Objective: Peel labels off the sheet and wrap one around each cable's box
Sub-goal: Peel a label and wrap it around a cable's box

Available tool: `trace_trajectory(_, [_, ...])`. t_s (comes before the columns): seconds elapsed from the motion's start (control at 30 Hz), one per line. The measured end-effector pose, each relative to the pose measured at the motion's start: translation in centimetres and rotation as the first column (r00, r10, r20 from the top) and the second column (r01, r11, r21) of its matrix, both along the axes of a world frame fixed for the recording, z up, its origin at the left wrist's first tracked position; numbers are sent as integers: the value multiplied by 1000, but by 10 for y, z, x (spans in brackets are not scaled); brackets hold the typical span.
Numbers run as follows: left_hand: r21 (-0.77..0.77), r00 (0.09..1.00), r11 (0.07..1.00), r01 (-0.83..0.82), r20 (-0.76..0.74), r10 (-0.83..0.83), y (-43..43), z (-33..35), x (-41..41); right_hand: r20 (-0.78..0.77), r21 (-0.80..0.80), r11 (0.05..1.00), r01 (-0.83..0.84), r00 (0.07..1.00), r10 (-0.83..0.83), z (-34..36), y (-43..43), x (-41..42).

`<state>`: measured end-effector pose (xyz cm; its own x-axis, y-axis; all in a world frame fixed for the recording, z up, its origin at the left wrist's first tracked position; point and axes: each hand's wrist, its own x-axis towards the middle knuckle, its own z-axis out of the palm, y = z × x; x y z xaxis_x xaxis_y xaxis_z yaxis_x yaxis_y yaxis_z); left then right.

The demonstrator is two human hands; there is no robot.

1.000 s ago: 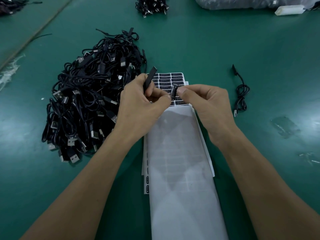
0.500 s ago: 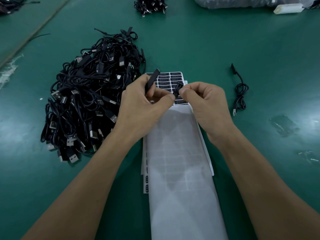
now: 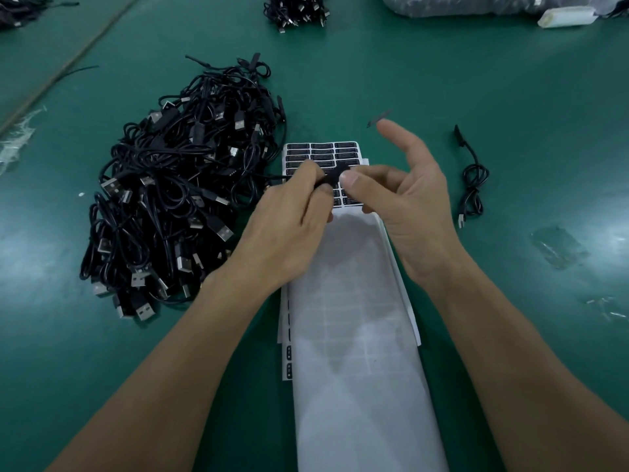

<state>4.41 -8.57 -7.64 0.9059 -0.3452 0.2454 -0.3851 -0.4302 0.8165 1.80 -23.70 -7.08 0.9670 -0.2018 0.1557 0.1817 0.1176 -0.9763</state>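
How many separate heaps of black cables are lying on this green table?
3. A big heap lies left of the label sheet, a small heap at the far edge, and a cut-off heap in the far left corner. More may lie outside the picture.

Green mat [image 3: 476, 80] covers the whole worktop. A diagonal seam [image 3: 68, 64] crosses the far left corner. Overhead light leaves glare [image 3: 609, 233] at both side edges. Clear film scraps [image 3: 558, 247] lie right. A white block [image 3: 566, 17] sits far right.
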Motion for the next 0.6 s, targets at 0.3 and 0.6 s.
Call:
trace_trajectory(0.3, [41,974,997,-68,219,57,2,-2,5,2,15,997,76,997,-76,-5,-5,5])
trace_trajectory(0.6, [-9,989,992,-127,80,127,2,3,4,66,-68,982,176,983,-172,-6,-5,5])
